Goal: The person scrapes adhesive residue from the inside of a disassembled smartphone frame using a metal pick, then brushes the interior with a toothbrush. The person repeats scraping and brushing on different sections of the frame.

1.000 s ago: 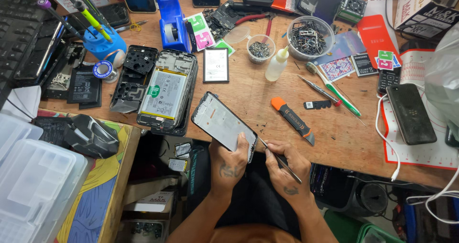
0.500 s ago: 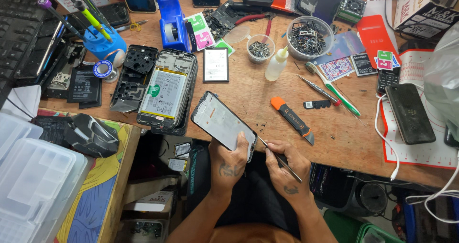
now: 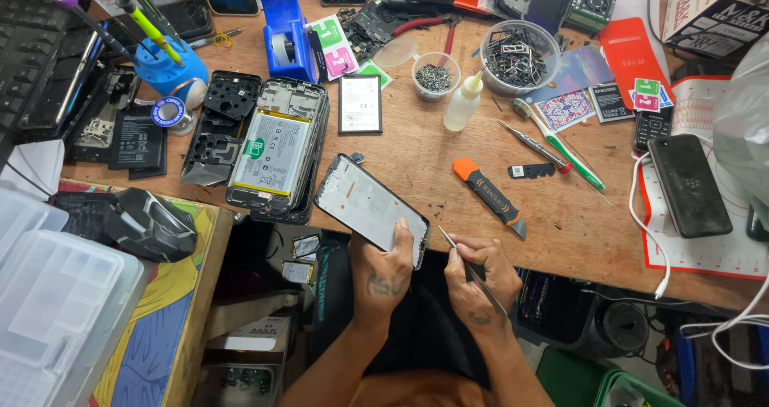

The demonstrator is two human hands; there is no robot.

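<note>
Low in the frame's centre, the left hand (image 3: 383,272) clasps the phone screen (image 3: 370,208) tilted steady, so the right hand (image 3: 479,272), fingers pinching tweezers (image 3: 469,267), can reach its edge.

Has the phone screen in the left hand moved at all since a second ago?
No. The phone screen sits at the same spot and tilt beside the orange-handled scraper on the wooden bench, gripped by the left hand.

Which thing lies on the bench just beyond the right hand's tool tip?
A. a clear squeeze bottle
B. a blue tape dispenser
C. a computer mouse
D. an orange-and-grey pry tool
D: the orange-and-grey pry tool lies on the wood just past the thin metal tool held in the right hand, while the left hand grips the phone screen.
</note>
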